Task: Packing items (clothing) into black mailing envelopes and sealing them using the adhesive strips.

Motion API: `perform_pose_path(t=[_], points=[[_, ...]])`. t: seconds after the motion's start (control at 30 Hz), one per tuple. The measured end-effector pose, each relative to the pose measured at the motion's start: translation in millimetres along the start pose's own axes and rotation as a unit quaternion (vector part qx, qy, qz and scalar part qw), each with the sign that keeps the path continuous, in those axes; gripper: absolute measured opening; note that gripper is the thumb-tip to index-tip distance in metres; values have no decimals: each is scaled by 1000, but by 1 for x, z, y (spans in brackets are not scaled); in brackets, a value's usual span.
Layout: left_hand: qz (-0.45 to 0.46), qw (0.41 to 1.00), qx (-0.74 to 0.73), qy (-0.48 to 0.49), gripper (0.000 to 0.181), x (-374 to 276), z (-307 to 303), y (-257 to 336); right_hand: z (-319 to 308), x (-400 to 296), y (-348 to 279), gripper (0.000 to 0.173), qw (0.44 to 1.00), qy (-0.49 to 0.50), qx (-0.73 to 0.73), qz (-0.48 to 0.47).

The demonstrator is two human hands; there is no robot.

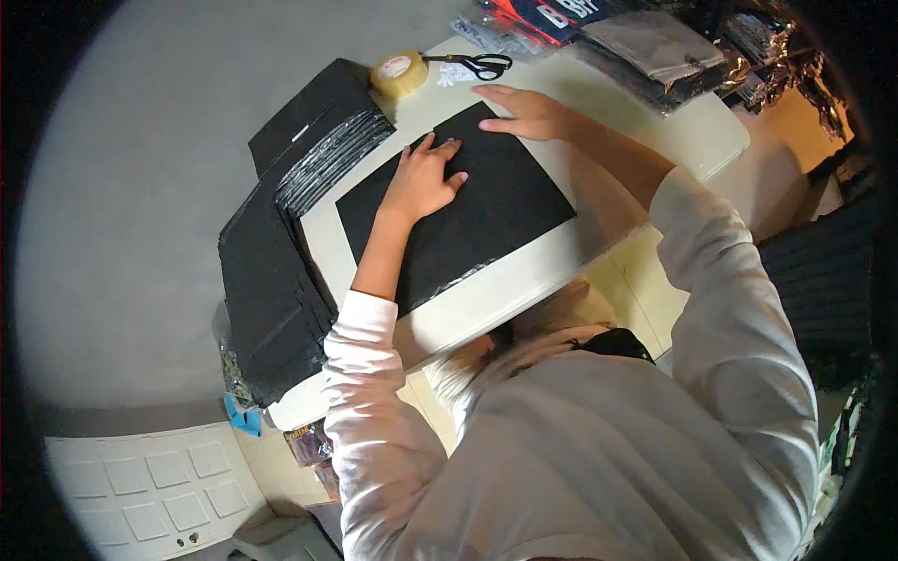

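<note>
A flat black sheet or folded bag point(477, 217) lies on the white table point(449, 315), with a shiny plastic strip along its near edge. My left hand point(424, 179) rests on its upper left part, fingers spread, holding nothing. Over the sheet's upper right corner is my right hand point(523, 112), thumb and fingers apart and nothing between them; whether it touches the sheet I cannot tell. Beyond the hands lie a roll of clear yellowish tape point(400, 73) and black-handled scissors point(484, 64), the scissors partly over a small white paper.
Left of the sheet, a stack of shiny black plastic packs point(337, 161) leans by large black panels point(270, 280). Plastic-wrapped packages point(652, 52) are piled at the table's far right. A grey wall point(140, 210) borders the far left side.
</note>
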State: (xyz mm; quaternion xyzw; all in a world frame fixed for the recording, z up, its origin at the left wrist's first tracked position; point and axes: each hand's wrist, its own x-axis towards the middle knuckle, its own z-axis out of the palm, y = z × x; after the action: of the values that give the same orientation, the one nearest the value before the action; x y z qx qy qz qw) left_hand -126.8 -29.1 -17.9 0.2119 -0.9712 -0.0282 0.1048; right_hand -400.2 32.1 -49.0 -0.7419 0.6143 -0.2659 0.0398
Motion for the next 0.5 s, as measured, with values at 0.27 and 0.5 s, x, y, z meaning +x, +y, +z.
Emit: perform_pose_path(t=[0.27, 0.5], points=[[251, 964, -89, 1, 28, 59, -11, 55, 10, -9, 50, 34, 966, 258, -15, 7], [333, 933, -111, -76, 31, 72, -8, 66, 7, -7, 37, 34, 978, 207, -23, 28]])
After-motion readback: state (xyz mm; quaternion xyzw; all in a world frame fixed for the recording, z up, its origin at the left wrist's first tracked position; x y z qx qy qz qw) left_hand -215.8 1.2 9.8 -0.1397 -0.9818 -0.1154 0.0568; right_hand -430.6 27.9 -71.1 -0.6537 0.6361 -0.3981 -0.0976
